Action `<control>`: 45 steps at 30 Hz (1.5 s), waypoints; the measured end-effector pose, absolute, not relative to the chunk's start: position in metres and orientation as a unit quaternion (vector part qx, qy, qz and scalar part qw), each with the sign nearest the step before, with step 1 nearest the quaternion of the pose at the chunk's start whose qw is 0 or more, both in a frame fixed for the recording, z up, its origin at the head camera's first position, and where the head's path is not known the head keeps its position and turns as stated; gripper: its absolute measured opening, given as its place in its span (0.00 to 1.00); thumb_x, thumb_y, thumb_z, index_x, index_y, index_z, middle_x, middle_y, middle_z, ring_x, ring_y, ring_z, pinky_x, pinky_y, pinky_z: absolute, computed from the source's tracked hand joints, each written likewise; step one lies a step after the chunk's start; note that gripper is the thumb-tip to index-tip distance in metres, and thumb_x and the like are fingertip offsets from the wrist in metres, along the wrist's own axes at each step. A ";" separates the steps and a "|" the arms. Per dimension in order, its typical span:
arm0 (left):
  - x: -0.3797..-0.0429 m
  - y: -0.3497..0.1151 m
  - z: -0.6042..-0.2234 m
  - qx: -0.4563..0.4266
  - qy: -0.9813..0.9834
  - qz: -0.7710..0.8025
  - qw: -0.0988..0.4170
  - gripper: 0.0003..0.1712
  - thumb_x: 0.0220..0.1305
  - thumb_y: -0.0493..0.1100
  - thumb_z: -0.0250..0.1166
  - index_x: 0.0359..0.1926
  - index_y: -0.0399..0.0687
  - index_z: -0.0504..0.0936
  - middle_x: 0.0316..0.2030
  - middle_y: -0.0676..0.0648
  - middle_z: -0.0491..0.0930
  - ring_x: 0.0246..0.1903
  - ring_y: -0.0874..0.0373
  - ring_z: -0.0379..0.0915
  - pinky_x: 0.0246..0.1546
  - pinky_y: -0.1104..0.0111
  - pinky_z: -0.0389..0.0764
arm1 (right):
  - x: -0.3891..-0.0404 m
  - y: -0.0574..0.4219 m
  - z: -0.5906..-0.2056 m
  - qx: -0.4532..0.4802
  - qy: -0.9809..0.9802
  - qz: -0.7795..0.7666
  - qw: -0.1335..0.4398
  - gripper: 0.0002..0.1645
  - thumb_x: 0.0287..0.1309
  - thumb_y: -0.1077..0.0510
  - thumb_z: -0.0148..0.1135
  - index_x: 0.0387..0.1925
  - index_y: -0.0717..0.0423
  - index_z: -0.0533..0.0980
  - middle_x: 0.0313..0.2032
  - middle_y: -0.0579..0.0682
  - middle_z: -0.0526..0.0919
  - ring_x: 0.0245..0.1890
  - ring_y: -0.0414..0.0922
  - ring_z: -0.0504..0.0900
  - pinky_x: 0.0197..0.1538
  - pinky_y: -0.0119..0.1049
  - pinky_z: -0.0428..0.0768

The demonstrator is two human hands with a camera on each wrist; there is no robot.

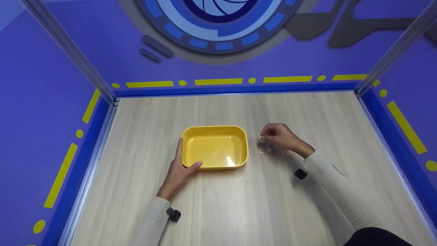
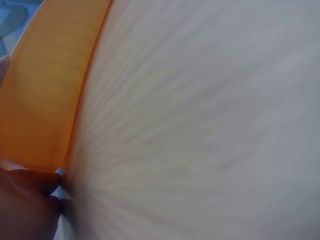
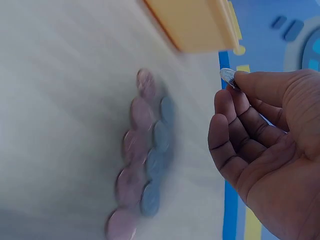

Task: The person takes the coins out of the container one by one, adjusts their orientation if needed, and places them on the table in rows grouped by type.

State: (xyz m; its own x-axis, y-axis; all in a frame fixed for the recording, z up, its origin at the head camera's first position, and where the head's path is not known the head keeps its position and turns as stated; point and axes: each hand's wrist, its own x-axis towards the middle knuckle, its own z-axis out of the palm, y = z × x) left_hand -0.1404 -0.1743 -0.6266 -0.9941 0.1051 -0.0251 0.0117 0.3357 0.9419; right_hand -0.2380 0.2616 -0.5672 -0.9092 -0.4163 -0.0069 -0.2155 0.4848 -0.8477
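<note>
A yellow box (image 1: pixel 214 167), a shallow open-topped plastic one with rounded corners, stands on the table. My left hand (image 1: pixel 178 172) holds it at its near left corner, fingers along the left wall and thumb by the front rim. In the left wrist view its orange-looking wall (image 2: pixel 47 95) rises beside the fingers. To the right of the box, my right hand (image 1: pixel 282 137) pinches a silver coin (image 3: pixel 228 76) between thumb and forefinger, above the table. Below lie two rows of coins, one of reddish coins (image 3: pixel 129 186), one of silvery coins (image 3: pixel 155 162), partly hidden by the hand in the head view.
The light wooden table (image 1: pixel 218 212) is bounded by a blue back wall (image 1: pixel 218 71) and blue side walls with yellow dashes. Metal rails run along the edges. A small black camera (image 1: pixel 300 174) sits at the right wrist, another camera (image 1: pixel 174 215) at the left.
</note>
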 end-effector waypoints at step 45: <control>-0.141 -0.175 -0.627 0.037 0.820 0.570 0.035 0.71 0.66 0.63 0.80 0.91 0.66 0.37 0.83 0.45 0.64 0.73 0.50 0.70 0.76 0.48 0.65 | -0.209 0.345 -0.612 -0.078 0.911 -0.402 0.049 0.03 0.70 0.67 0.73 0.42 0.64 0.88 0.38 0.55 0.89 0.36 0.45 0.80 0.39 0.29 0.76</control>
